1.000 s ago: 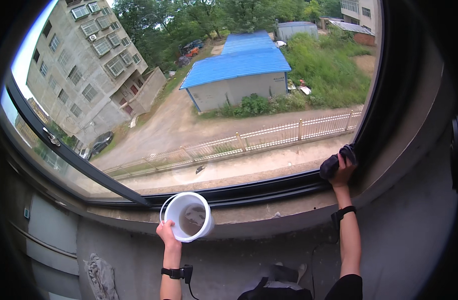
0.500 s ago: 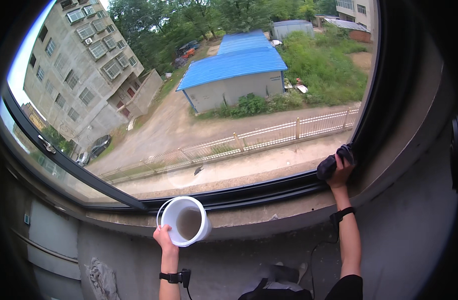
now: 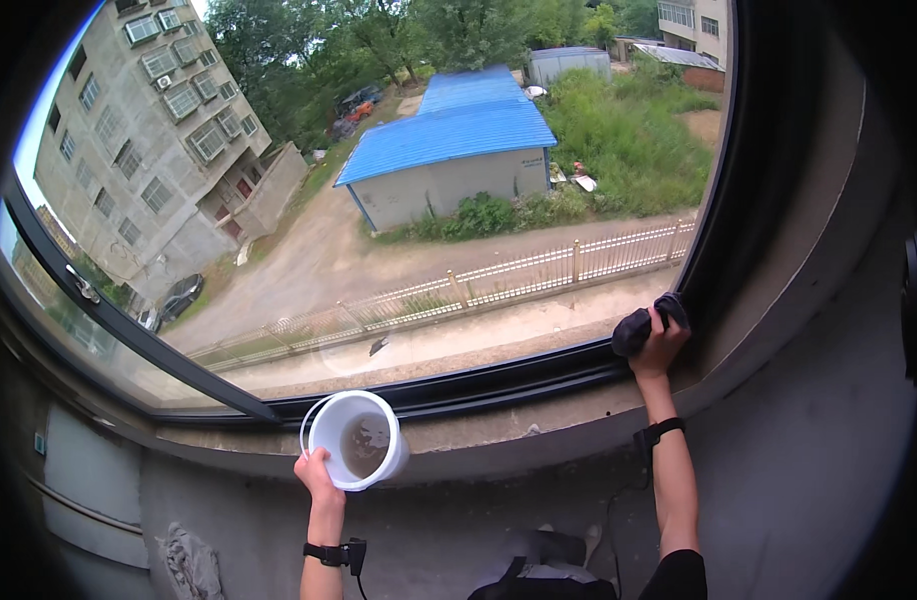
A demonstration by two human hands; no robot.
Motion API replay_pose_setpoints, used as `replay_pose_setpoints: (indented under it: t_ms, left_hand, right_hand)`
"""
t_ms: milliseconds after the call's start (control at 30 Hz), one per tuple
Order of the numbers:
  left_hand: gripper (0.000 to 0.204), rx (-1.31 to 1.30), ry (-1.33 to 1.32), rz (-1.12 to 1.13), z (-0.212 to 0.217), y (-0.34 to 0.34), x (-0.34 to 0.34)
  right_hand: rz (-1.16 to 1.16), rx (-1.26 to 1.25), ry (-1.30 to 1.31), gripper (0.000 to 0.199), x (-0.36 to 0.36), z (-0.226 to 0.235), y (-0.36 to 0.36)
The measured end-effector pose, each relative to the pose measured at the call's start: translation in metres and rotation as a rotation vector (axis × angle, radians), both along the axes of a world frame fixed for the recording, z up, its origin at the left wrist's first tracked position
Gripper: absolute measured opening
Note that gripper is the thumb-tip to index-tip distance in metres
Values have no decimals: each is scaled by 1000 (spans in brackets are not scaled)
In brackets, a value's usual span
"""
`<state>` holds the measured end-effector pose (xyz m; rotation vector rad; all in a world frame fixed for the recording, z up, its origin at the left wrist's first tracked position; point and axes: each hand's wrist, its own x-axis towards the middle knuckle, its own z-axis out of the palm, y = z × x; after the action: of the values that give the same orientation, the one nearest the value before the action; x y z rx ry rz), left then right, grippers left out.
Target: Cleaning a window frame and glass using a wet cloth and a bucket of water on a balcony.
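Observation:
A white plastic bucket (image 3: 328,432) with murky grey-brown water (image 3: 367,447) inside is tilted toward me at the window sill. My left hand (image 3: 319,474) is closed on its near left rim, and the thin handle loops up on that side. Over at the right lower corner of the black window frame (image 3: 499,392), my right hand (image 3: 665,346) grips a dark, bunched-up cloth (image 3: 633,334) against the frame. Part of the cloth is hidden by my fingers.
A concrete sill (image 3: 479,432) runs below the frame. At the left is a window sash bar with a handle (image 3: 82,285). A crumpled grey sheet (image 3: 191,562) lies at lower left. Outside, below, are a fence (image 3: 519,282) and a blue-roofed building (image 3: 459,125).
The whole view has shifted slightly, so the window and both hands appear farther left. Pale reflections now show on the water. Both hands keep their holds.

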<state>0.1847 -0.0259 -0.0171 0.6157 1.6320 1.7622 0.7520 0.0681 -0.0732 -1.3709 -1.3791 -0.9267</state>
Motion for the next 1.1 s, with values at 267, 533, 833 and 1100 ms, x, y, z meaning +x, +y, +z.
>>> replay_pose_setpoints:
  t_ms: [267,533,833,1100]
  left_hand:
    - [2,6,60,-16,-4,-2,-4]
    - [3,-1,64,11,-1,3,-5]
    - [3,17,60,32,-9,6,-5]
    - [3,17,85,54,-15,0,-18]
  right_hand:
    - [-142,-97,453,42,-67,11,-23]
    - [6,-106,642,56,-137,32,-26]
    - [428,-254,318,64,-249,17,-23]
    - [498,-294,-114,45,-188,16,-24]
